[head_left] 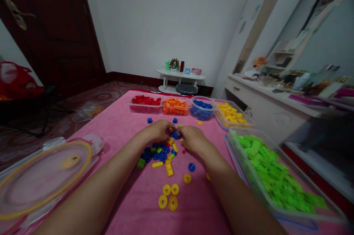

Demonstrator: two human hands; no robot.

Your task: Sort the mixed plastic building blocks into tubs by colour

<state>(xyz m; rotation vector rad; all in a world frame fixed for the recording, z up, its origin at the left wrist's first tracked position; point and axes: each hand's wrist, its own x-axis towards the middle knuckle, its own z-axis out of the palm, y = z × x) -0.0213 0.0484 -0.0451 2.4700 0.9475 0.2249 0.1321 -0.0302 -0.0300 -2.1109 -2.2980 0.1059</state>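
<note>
Both my hands meet over a loose pile of plastic building pieces on the pink cloth. My left hand (162, 130) has its fingers curled down at the pile's far side. Close beside it, my right hand (190, 137) has its fingertips drawn together. Blue pieces (176, 134) show between the two hands; whether the fingers grip one is hidden. Nearer me lie blue wheels (148, 157), green blocks (141, 163) and a yellow block (169, 169). Several yellow wheels (173, 203) sit grouped in front, with a single blue wheel (191, 167) to their right.
Along the far edge stand containers of red (145, 109), orange (174, 110) and blue pieces (201, 111). Yellow pieces (231, 113) and a large box of green ones (265, 172) line the right. A clear lid with a yellow rim (89, 150) lies left.
</note>
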